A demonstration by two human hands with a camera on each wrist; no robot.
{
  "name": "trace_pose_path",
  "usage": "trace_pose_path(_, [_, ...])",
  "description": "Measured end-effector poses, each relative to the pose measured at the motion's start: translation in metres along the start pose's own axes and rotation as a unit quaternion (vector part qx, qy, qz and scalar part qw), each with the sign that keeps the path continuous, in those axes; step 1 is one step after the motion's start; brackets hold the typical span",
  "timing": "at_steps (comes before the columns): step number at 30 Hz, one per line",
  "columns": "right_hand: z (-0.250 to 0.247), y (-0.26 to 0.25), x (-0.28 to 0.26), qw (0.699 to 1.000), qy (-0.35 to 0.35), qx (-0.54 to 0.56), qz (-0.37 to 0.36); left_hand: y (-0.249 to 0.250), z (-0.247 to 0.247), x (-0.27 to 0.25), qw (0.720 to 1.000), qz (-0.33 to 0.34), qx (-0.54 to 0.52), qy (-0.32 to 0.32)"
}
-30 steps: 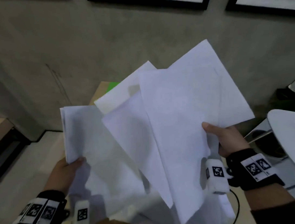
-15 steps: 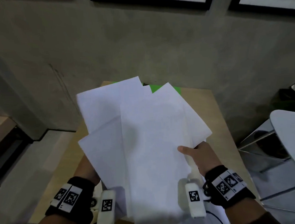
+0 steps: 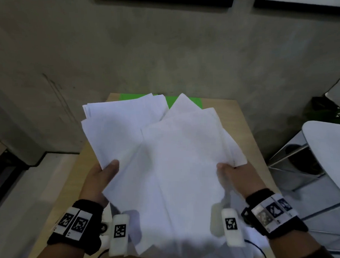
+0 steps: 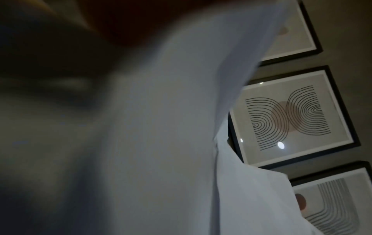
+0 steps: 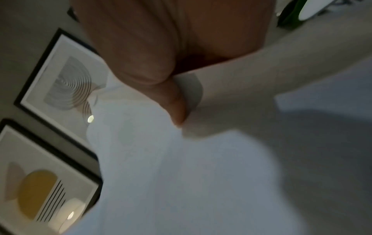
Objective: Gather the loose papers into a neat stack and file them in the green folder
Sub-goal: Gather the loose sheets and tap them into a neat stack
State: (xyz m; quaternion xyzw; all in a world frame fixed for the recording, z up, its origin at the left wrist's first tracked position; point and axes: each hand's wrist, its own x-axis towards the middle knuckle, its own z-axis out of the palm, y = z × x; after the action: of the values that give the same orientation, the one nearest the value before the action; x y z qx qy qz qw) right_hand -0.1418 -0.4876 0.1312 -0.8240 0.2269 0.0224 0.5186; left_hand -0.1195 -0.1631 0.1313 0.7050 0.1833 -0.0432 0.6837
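On the left, my left hand (image 3: 101, 180) has its grip on the near-left edge of the papers (image 3: 162, 160), thumb pressed on top and the other fingers hidden beneath; its wrist view shows only blurred white sheet (image 4: 161, 127) close to the lens. The papers are a loose fan of white sheets held above the worktop (image 3: 241, 125), corners splayed at several angles, not yet squared. They look light and limp, and I judge they will slide over one another readily, so pinching one edge alone would let the middle sag and sheets slip out. Better to keep hold at both side edges and tap the bottom edge down on the worktop to align them. Past the far edge of the fan, the green folder (image 3: 193, 101) lies on the worktop, mostly covered from my view. On the right, my right hand (image 3: 231, 175) grips the near-right edge, thumb (image 5: 177, 108) on top of the sheets, fingers underneath out of sight.
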Motion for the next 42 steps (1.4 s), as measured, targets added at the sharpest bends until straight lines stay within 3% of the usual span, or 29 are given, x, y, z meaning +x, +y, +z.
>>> trace_pose_path(2, [-0.015, -0.01, 0.007, 0.998, 0.036, -0.034, -0.031, -0.004, -0.003, 0.009, 1.0, -0.002, -0.011, -0.018])
trace_pose_path(5, [-0.029, -0.032, 0.018, 0.992, 0.01, -0.106, -0.069, -0.005, -0.003, 0.021, 0.997, -0.042, -0.032, -0.049])
trace_pose_path(9, [-0.004, -0.057, 0.022, 0.964, -0.014, -0.222, -0.144, -0.009, 0.006, 0.01, 0.99, 0.025, 0.09, -0.104])
trace_pose_path(12, [0.027, -0.05, 0.025, 0.981, -0.017, -0.136, -0.139, -0.025, 0.007, 0.012, 0.983, 0.045, 0.101, -0.15])
trace_pose_path(15, [0.038, -0.039, 0.027, 0.995, 0.025, -0.049, -0.084, -0.03, 0.007, 0.011, 0.988, 0.025, 0.057, -0.14])
trace_pose_path(19, [0.029, -0.02, 0.026, 0.996, 0.055, -0.055, -0.039, -0.029, 0.002, 0.007, 0.993, 0.015, 0.036, -0.114])
trace_pose_path(21, [0.03, -0.008, 0.024, 0.998, 0.065, 0.0, -0.001, -0.029, 0.001, 0.006, 0.993, 0.018, 0.014, -0.115])
trace_pose_path(24, [0.045, 0.004, 0.021, 0.997, 0.024, 0.049, 0.048, -0.033, 0.002, 0.009, 0.993, 0.007, -0.006, -0.12])
trace_pose_path(29, [0.068, 0.008, 0.01, 0.996, -0.061, 0.053, 0.033, -0.029, 0.01, 0.009, 0.986, 0.002, -0.05, -0.158])
trace_pose_path(32, [0.069, 0.006, 0.006, 0.981, -0.08, 0.165, 0.059, -0.032, 0.015, 0.012, 0.985, 0.014, -0.058, -0.161])
trace_pose_path(36, [0.062, -0.004, 0.001, 0.95, -0.187, 0.244, 0.059, -0.033, 0.024, 0.008, 0.987, 0.026, -0.027, -0.156])
trace_pose_path(39, [0.057, -0.01, -0.003, 0.955, -0.133, 0.263, 0.031, -0.026, 0.031, 0.003, 0.989, 0.073, 0.011, -0.126])
trace_pose_path(42, [0.048, -0.014, -0.01, 0.958, -0.07, 0.275, -0.036, -0.017, 0.037, -0.005, 0.985, 0.116, -0.018, -0.131])
